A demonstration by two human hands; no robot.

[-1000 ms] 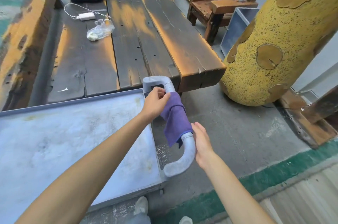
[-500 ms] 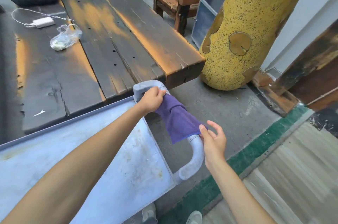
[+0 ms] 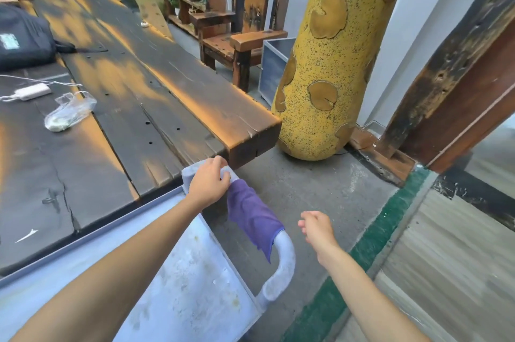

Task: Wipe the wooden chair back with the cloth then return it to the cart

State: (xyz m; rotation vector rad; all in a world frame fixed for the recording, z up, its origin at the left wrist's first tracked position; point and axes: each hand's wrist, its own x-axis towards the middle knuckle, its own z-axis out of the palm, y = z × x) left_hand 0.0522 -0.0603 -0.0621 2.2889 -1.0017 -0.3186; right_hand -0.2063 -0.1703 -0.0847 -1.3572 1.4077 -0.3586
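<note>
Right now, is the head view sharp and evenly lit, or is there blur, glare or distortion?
Head view: wide-angle bending curves the yellow pillar and table edge; motion blur smears the floor at lower right; orange light patches streak the dark table; the purple cloth and left hand stay fairly sharp.

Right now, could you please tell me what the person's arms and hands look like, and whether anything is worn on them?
Both forearms are bare up to the frame edge, with no sleeves in view. The left hand and right hand show no gloves, rings, watch or bracelet. No markings show on them.
</note>
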